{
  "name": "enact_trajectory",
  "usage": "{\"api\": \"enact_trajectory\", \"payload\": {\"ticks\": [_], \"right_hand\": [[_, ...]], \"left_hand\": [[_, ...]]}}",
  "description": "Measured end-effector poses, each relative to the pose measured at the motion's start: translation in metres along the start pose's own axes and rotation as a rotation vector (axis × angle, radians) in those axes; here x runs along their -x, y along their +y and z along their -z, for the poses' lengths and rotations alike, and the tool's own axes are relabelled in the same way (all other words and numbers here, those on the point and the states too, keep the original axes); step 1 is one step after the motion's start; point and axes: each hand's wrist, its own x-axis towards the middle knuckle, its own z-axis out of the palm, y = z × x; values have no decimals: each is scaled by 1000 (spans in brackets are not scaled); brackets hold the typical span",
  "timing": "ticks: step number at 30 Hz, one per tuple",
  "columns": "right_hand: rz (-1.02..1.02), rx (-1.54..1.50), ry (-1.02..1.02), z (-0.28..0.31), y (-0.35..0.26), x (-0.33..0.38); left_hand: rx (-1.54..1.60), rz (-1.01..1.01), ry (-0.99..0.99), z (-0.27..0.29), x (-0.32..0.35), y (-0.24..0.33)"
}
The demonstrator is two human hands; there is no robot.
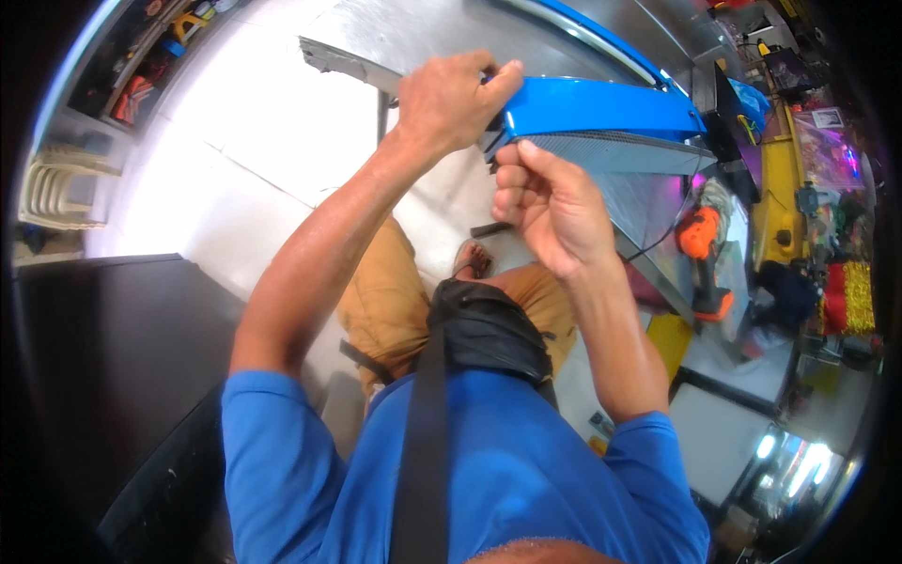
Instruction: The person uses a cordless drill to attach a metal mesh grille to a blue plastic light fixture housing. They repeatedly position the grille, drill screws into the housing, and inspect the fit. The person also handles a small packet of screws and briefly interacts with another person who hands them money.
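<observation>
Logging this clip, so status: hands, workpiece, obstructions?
Left hand at end of blue panel. Right hand just below, fingers curled; grips unclear. Orange tool off right, touching neither.

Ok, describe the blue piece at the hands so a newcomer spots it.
Find the shiny grey tabletop, top of view. At its near side, the left hand grasps one end of the blue piece. Unlike the curved blue-and-silver strip behind, it is broad, with grey ribbing below.

Glossy blue panel (601,106), ridged grey underside (620,150), set crosswise, left end touching left fingers (505,83)
</observation>
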Motion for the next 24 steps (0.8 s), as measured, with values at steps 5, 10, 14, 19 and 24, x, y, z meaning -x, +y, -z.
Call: {"api": "enact_trajectory", "payload": {"ticks": [5,10,14,19,24], "right_hand": [[459,1090,315,-16,0,4],[548,1371,290,-6,-11,13],[790,1305,479,39,-24,49],[602,1917,1051,245,-103,133],[-66,1781,885,279,-119,129]], "left_hand": [[-7,25,-55,6,-4,0],[-119,36,-102,-3,-7,1],[98,41,-212,5,-8,-13],[213,-245,-368,4,7,-33],[146,-192,-432,17,4,-22]]}}
